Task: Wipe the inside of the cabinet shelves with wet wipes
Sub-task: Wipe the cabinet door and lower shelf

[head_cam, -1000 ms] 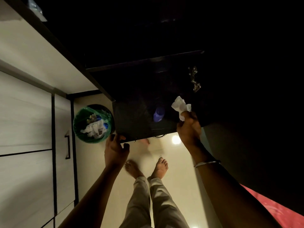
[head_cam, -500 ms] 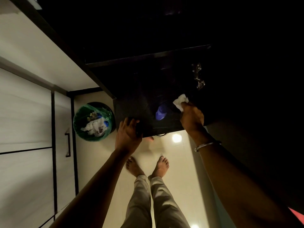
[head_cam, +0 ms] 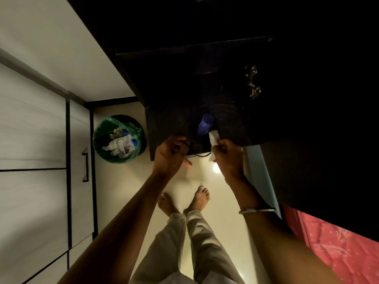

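A person's right hand (head_cam: 226,154) grips a crumpled white wet wipe (head_cam: 213,138), fingers curled round it, with the wipe's upper end pressed on the front part of a dark cabinet shelf (head_cam: 168,124) and a smaller tuft showing below the fist. The left hand (head_cam: 170,153) sits at the shelf's front edge, fingers curled over the lip; in the dim light it cannot be told exactly what the fingertips are holding. The 2 hands are apart, at about the same height, with a thin pale wire or cord (head_cam: 203,155) looping out from under the shelf edge between them. A silver bangle (head_cam: 256,210) circles the right wrist.

Just beside the wipe, on the shelf, stands a blue bottle (head_cam: 205,125), its rounded top toward the camera. Deeper in the dark cabinet, to the right, a metal hinge (head_cam: 253,83) catches the light.

Below the hands are the person's 2 bare feet (head_cam: 200,196) on a pale glossy floor (head_cam: 225,222), with light-coloured trousers (head_cam: 184,242) above them. Left of the shelf, on the floor, stands a round bin lined with a green bag (head_cam: 118,139), holding crumpled white wipes and scraps. Further left runs a pale cupboard front with a dark handle (head_cam: 85,167). A red patterned fabric (head_cam: 328,249) fills the lower right corner.
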A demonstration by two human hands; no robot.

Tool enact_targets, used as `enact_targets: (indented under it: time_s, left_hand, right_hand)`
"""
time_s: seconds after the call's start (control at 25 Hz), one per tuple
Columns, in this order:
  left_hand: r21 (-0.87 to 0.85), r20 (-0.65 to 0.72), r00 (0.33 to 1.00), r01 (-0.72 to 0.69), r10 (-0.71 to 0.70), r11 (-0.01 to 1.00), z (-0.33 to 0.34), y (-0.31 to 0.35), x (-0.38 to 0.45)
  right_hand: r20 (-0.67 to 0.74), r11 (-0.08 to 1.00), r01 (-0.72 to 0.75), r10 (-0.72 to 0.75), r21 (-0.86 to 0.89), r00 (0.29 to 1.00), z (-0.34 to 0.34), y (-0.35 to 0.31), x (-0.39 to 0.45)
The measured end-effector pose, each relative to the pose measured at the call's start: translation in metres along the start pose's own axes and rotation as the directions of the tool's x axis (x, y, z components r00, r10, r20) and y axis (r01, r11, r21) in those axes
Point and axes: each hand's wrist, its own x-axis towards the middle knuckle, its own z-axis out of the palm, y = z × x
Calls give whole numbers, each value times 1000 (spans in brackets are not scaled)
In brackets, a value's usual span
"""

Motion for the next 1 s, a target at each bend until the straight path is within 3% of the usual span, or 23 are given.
enact_targets:
  time_s: [0.08, 0.16, 0.28, 0.36, 0.44, 0.56, 0.72, 0.84, 1.0]
  left_hand:
    - [-209, 112, 987, 136, -114, 969, 4, 0, -10]
    - [-305, 181, 968, 225, -176, 925, 7, -8, -14]
    - [-343, 105, 978, 205, -180, 917, 8, -22, -17]
    - [-363, -3, 990, 133, -144, 922, 1, -35, -21]
    - [-332, -80, 993, 55, -87, 942, -3, -49, -23]
    - [-263, -180, 984, -45, -3, 964, -3, -70, -24]
    - [-233, -277, 954, -180, 112, 956, 15, -112, -33]
    - [-237, -308, 947, -169, 91, 957, 36, -160, -42]
    - [-298, -259, 965, -32, -48, 954, 68, -229, -39]
  right_hand:
    - [-5, 984, 177, -177, 26, 984, 9, -4, -28]
    - [50, 947, 316, -319, 63, 946, 18, -12, -47]
    - [111, 902, 412, -426, 126, 898, 32, -10, -64]
    - [10, 902, 402, -408, 155, 913, 46, 10, -70]
    - [-52, 936, 350, -348, 39, 936, 63, 43, -70]
    - [126, 956, 194, -169, -222, 978, 97, 105, -54]
    - [242, 886, 155, -50, -438, 969, 137, 173, -22]
    - [251, 880, 135, -18, -456, 968, 166, 208, -1]
    - [251, 882, 142, -29, -449, 968, 202, 247, 28]
